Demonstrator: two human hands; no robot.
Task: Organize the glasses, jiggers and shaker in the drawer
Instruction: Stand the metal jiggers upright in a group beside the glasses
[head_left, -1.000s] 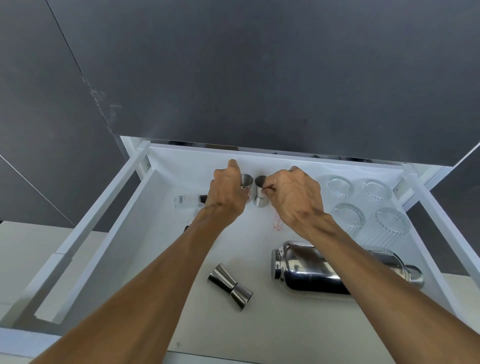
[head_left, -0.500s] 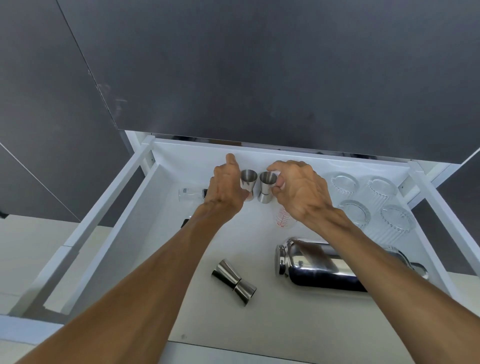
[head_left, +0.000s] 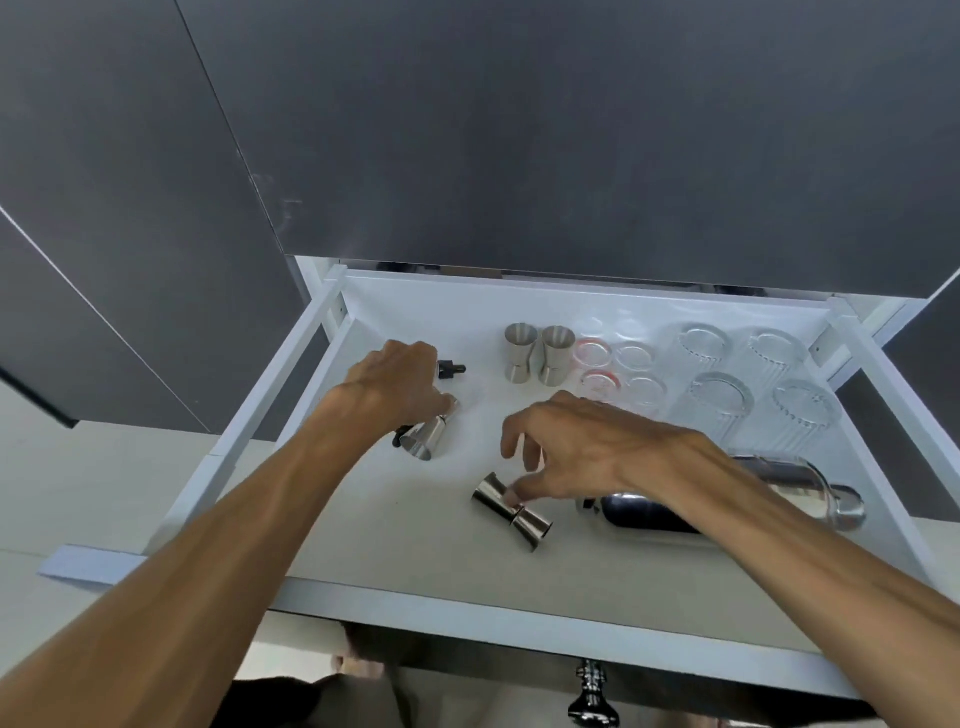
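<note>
The white drawer (head_left: 332, 374) is pulled out. Two steel jiggers (head_left: 521, 353) (head_left: 557, 356) stand upright side by side at the back. To their right sit several small shot glasses (head_left: 595, 354), then ribbed glasses (head_left: 719, 397). A steel shaker (head_left: 800, 491) lies on its side at the right, partly behind my right forearm. My left hand (head_left: 400, 384) is closed around a third jigger (head_left: 428, 441) at the drawer's left. My right hand (head_left: 571, 447) hovers with fingers apart over a fourth jigger (head_left: 511, 512) lying flat, one fingertip touching its waist.
A small black stopper (head_left: 451, 370) lies by my left hand's knuckles. Dark cabinet fronts (head_left: 519, 130) overhang the back of the drawer. A pale counter (head_left: 78, 467) lies left of it, and a black handle (head_left: 592, 696) shows below the drawer's front edge.
Both hands let go of the two upright jiggers at the back and drew toward the front. The left hand took hold of a jigger; the right hand came down onto the lying jigger.
</note>
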